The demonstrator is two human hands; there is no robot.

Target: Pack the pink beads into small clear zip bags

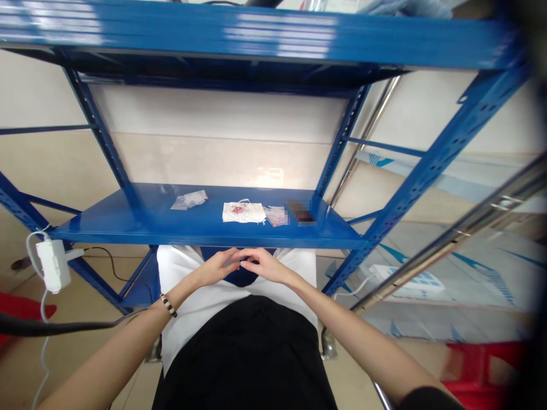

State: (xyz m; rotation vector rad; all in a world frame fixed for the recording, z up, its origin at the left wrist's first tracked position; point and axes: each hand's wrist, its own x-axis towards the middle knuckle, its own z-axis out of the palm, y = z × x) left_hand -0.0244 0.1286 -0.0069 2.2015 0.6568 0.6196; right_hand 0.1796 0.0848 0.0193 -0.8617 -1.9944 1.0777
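Observation:
My left hand and my right hand meet fingertip to fingertip just below the front edge of the blue shelf. Both pinch something tiny that I cannot make out. A beaded bracelet circles my left wrist. On the shelf above the hands lies a white cloth with pink bits, a small clear bag of pink pieces to its right, and a crumpled clear bag to its left.
A dark blurred object lies at the shelf's right end. A white power adapter with cable hangs at left. Blue uprights frame the rack, a metal rail slants at right, and a red stool stands lower right.

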